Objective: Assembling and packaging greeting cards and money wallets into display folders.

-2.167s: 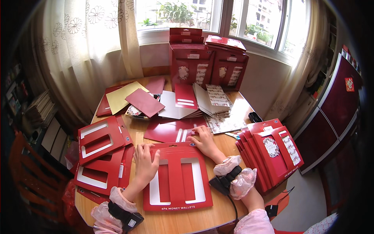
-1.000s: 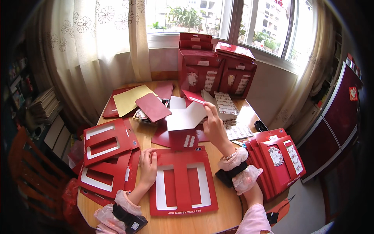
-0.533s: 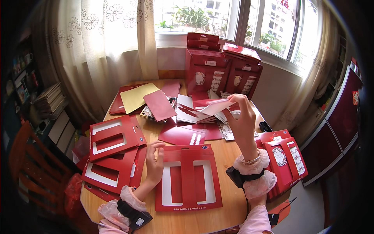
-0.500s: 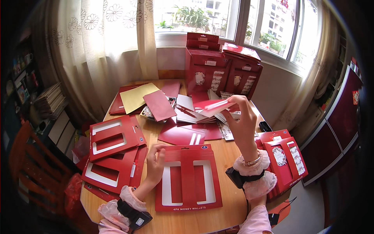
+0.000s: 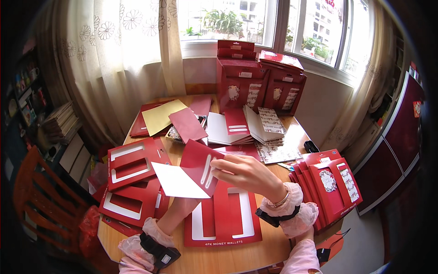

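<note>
A folded red money wallet [image 5: 196,160] with two white-edged slots is up in front of me, its white inner flap [image 5: 178,181] spread toward the left. My right hand [image 5: 246,174] pinches its right edge near the slots. Behind the white flap is my left hand [image 5: 181,208]; its fingers are hidden, so its grip cannot be seen. Beneath both hands a flat red cardboard sleeve [image 5: 222,219] with two cut-out windows lies on the wooden table, its upper part covered by the wallet and hands.
Red window sleeves [image 5: 132,166] overlap at the left. Filled red packs [image 5: 326,187] lean at the right edge. Farther back are loose white-and-red wallets [image 5: 235,122], patterned cards [image 5: 271,121], a yellow sheet [image 5: 162,116] and upright red packs [image 5: 242,75] by the window.
My right hand has come down and left from the back pile with the red wallet, which now hangs unfolded over the sleeve. My left hand has gone behind its flap.
</note>
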The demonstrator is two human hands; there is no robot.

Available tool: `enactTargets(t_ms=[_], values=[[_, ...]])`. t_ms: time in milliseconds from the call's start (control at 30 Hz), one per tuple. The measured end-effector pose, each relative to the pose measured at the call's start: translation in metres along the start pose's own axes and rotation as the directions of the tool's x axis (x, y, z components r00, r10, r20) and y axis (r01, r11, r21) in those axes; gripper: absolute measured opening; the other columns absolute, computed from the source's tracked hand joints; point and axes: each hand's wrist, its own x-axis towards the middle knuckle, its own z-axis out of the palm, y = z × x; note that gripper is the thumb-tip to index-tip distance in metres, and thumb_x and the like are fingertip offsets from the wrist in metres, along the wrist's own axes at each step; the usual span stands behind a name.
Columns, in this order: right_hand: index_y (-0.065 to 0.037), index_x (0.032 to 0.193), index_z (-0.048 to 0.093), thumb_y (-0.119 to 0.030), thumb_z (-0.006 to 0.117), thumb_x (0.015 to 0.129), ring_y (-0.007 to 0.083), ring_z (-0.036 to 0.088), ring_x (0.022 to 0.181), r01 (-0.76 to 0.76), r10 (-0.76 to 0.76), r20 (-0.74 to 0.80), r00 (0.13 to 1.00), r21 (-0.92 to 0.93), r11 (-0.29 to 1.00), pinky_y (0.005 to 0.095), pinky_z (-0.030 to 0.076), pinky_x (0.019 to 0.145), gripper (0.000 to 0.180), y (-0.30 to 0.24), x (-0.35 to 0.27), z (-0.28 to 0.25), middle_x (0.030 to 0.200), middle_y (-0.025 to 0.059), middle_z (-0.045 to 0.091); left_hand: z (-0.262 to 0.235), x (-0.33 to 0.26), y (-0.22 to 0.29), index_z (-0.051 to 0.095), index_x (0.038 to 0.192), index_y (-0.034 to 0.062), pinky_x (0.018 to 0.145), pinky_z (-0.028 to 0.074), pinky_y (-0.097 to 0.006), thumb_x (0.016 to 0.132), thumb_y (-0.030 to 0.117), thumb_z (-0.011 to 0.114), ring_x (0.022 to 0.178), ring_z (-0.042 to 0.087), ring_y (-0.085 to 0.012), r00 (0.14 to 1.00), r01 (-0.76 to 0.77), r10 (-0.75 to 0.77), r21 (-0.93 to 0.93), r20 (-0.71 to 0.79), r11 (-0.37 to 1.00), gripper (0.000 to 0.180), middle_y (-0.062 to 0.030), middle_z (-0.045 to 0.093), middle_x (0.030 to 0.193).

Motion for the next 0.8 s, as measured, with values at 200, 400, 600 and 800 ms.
enactTargets(t_ms=[200, 400, 600, 800], values=[[-0.001, 0.091, 0.058, 0.000, 0.061, 0.059, 0.0234, 0.056, 0.079, -0.119, 0.065, 0.212, 0.975, 0.255, 0.960, 0.0318, 0.049, 0.067, 0.032, 0.000, -0.002, -0.003, 0.102, 0.0082, 0.055, 0.003, -0.002, 0.003, 0.047, 0.116, 0.0109, 0.095, 0.040, -0.037, 0.081, 0.023, 0.061, 0.107, 0.050, -0.0177, 0.983, -0.133, 0.123, -0.065, -0.138, 0.989, 0.039, -0.0023, 0.054, 0.114], [0.001, 0.110, 0.048, -0.022, 0.049, 0.087, 0.0303, 0.059, 0.077, -0.573, 0.518, 0.248, 0.818, 0.290, 0.767, 0.0380, 0.047, 0.064, 0.032, -0.010, 0.004, -0.007, 0.093, 0.0202, 0.058, 0.031, 0.001, 0.007, 0.046, 0.112, 0.0101, 0.093, 0.040, -0.037, 0.076, 0.004, 0.064, 0.105, 0.052, -0.0169, 0.920, -0.074, 0.118, 0.130, -0.373, 0.989, 0.041, -0.0029, 0.056, 0.106], [0.003, 0.094, 0.049, -0.026, 0.049, 0.087, 0.0307, 0.059, 0.064, -0.701, 0.488, 0.601, 0.633, 0.177, 0.690, 0.0380, 0.045, 0.060, 0.030, -0.014, 0.001, 0.009, 0.068, 0.0192, 0.057, 0.030, 0.000, 0.005, 0.045, 0.114, 0.0079, 0.090, 0.042, -0.035, 0.076, 0.003, 0.063, 0.104, 0.052, -0.0173, 0.948, -0.062, 0.147, 0.289, -0.281, 0.955, 0.042, -0.0044, 0.055, 0.109], [0.002, 0.084, 0.046, -0.019, 0.051, 0.086, 0.0341, 0.055, 0.056, -0.619, 0.438, 0.468, 0.767, 0.365, 0.695, 0.0400, 0.042, 0.052, 0.022, -0.015, -0.005, 0.026, 0.062, 0.0181, 0.055, 0.017, 0.002, 0.002, 0.039, 0.121, 0.0033, 0.094, 0.038, -0.033, 0.078, 0.020, 0.066, 0.111, 0.047, -0.0182, 0.967, -0.158, 0.203, 0.263, -0.154, 0.952, 0.053, -0.0063, 0.052, 0.115]])
